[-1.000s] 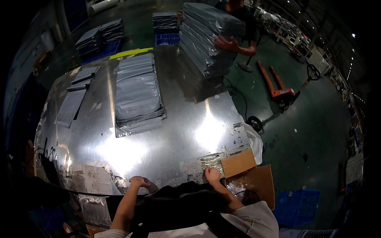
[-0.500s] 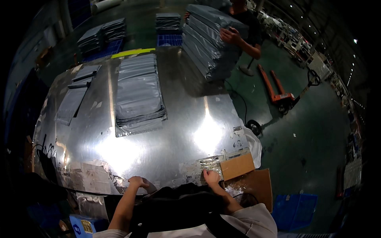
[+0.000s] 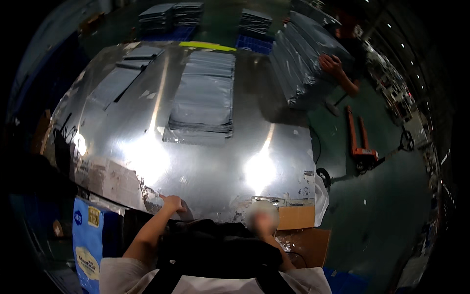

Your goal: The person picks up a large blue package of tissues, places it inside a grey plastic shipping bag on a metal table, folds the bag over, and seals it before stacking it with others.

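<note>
At the metal table (image 3: 210, 169): left hand (image 3: 172, 201), fingers slightly spread; right hand (image 3: 263, 220) blurred, fingers indiscernible.

Green floor (image 3: 352, 210) (dim at the edges) runs toward machines (image 3: 400, 95) at right; small white lights (image 3: 403, 45) dot the dark ceiling (image 3: 394, 33).

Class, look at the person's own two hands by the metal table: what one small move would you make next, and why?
Perhaps reach the left hand forward to the larger flat grey pile: that hand is at the near edge of the metal table, with nothing visible in it, the pile lies ahead, and the co-worker's hand is on the tall grey stack.
</note>
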### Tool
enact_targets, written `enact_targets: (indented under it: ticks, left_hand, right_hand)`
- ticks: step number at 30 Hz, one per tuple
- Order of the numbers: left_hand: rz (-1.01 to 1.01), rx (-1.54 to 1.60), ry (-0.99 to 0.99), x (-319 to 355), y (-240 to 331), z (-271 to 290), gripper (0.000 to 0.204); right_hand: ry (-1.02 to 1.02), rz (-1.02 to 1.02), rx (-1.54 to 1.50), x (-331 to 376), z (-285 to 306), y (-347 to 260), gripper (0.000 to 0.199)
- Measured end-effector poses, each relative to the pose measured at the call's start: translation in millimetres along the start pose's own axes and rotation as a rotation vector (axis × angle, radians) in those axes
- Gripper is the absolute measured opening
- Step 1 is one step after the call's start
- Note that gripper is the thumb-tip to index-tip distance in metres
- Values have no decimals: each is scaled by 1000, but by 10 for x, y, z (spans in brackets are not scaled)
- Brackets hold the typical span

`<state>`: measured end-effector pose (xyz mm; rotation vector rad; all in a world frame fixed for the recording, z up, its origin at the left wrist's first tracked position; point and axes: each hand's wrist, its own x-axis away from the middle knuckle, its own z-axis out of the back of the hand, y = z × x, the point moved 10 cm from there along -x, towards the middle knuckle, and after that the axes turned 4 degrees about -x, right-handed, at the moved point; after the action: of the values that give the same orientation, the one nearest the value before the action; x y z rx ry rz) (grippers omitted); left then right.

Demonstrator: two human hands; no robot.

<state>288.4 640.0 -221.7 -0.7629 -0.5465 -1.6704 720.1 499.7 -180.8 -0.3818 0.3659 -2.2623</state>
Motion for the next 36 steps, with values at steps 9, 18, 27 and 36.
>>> enact_targets:
  ticks: [9,18,27,36]
  left_hand:
    - [18,44,29,65,83,45,62]
    - [16,362,125,232,-153,-22,55]
    - [200,1496,1107,2504,-2416,460,18]
    - [1925,528,833,5777,-3775,-2645,55]
  right_hand:
    - [106,95,-58,13,93,9,48]
    - [-667,270,139,-165,-376,-197,38]
    - [-1206,205,319,-212,-753,88,31]
    - [-704,1129,129,-331,-1313,-1062,27]
